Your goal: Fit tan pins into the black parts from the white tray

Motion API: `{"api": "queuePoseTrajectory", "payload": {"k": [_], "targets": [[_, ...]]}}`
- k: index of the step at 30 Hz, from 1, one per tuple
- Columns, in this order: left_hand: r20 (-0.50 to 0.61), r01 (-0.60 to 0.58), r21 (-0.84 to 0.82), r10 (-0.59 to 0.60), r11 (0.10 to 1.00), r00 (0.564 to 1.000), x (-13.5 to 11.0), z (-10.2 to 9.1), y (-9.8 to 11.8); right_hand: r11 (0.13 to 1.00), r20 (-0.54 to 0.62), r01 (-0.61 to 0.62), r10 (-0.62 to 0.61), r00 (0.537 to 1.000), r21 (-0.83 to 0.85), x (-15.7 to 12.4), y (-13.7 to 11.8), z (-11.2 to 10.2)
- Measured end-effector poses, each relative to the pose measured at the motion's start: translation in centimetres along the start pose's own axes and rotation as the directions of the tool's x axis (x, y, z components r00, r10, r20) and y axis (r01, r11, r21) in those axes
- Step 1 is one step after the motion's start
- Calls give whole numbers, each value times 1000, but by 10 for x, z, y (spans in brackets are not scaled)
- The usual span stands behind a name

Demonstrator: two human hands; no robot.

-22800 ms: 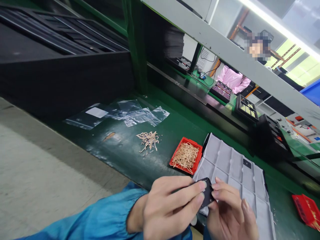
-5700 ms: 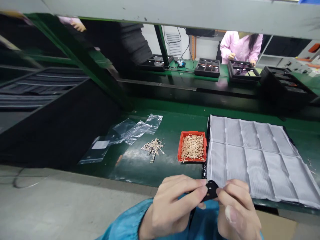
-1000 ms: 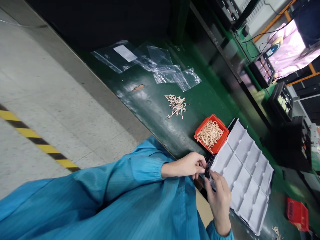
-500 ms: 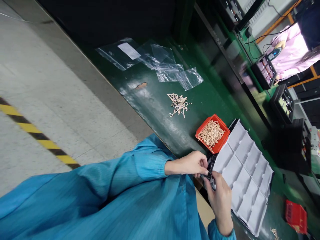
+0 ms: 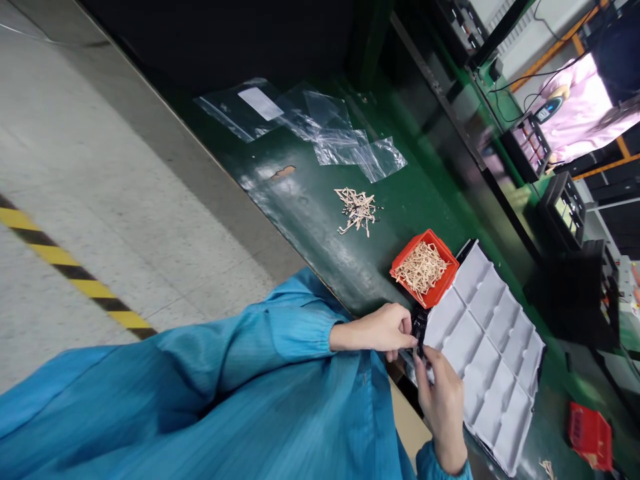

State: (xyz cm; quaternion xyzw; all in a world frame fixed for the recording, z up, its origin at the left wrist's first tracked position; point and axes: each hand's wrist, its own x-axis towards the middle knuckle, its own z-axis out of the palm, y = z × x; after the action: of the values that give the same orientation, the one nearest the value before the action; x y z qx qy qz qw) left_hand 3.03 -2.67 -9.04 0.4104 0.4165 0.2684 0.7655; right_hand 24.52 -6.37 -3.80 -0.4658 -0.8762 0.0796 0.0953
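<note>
My left hand [image 5: 383, 329] and my right hand [image 5: 440, 393] meet at the near edge of the green bench, fingers pinched together on a small black part [image 5: 419, 327]. The part is mostly hidden between the fingertips. Right beside the hands lies a white sheet with moulded compartments [image 5: 487, 333] over a black tray. Just above the hands stands a small red bin [image 5: 424, 267] filled with thin tan strips. Both arms wear blue sleeves.
A loose pile of tan strips [image 5: 357, 208] lies on the green bench [image 5: 310, 200], with clear plastic bags [image 5: 320, 123] beyond it. Another red bin [image 5: 590, 437] sits at the far right. A person in pink [image 5: 585, 113] works at black trays [image 5: 530, 143] across the line. Grey floor with a yellow-black stripe [image 5: 65, 263] is at left.
Over the last second the hands have stayed pinched on the black part with small finger shifts. The view has drifted slightly; seconds ago it faced the bench squarely.
</note>
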Motion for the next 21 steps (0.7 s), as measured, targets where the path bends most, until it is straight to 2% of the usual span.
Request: {"api": "queuePoseTrajectory", "payload": {"k": [5, 12, 16, 19, 21], "targets": [[11, 11, 64, -12, 998, 1000, 2, 1, -2, 999, -61, -28, 31, 998, 41, -1, 5, -6], [1, -43, 171, 43, 984, 999, 1, 1, -8, 985, -260, -164, 171, 950, 48, -11, 17, -41], [-84, -86, 250, 110, 964, 990, -6, 4, -5, 982, -212, -162, 180, 961, 99, -8, 16, -49], [-159, -144, 370, 215, 918, 964, -14, 5, 2, 977, -173, -163, 186, 967, 139, -5, 14, -47], [-146, -201, 462, 297, 864, 944, -19, 5, 7, 970, -172, -183, 210, 962, 162, -6, 15, -45]]}}
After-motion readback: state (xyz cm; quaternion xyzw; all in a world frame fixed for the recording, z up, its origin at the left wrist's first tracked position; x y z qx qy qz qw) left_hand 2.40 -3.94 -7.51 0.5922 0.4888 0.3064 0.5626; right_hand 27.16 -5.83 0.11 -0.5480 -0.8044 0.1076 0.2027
